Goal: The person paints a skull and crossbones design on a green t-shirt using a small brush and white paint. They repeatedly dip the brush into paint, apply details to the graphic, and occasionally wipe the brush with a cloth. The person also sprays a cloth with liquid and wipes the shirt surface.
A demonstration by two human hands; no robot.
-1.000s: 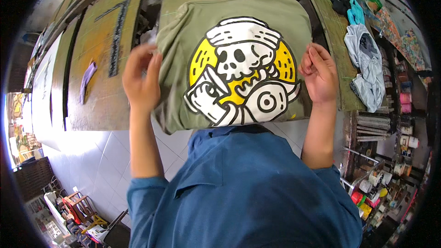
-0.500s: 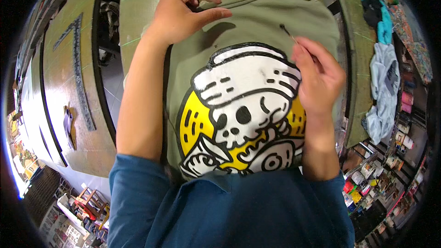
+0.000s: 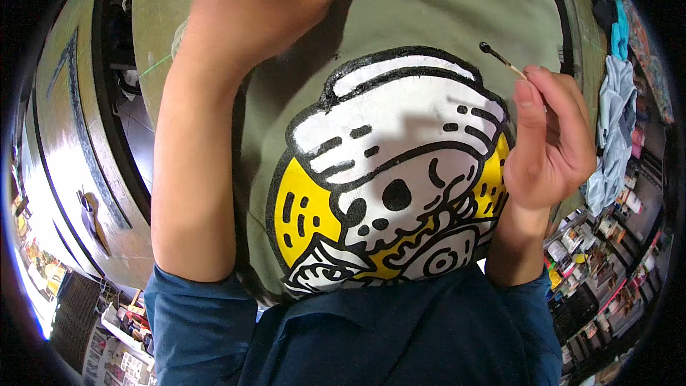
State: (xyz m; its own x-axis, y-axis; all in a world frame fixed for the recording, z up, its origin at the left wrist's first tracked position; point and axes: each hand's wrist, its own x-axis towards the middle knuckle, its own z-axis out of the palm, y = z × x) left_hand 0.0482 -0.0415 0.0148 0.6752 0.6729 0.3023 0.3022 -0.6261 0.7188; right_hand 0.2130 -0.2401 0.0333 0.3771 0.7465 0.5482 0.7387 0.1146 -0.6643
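Stick [image 3: 506, 62] in right hand [image 3: 550, 139], bare shirt [image 3: 421, 18] toward edge

Harsh white light glares at eight o'clock and washes up the boards [image 3: 71, 171] at nine. At eleven, my left hand [image 3: 243, 11] is smeared with blur and shades the shirt [image 3: 421, 3], while another soft shadow greys the central print [image 3: 364, 123]. Straight edges bow toward the blackened corners.

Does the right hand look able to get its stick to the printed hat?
Probably yes: the right hand holds the black-tipped stick just beside the printed hat, with nothing visible between them. The left hand is off at the upper left, out of the way.
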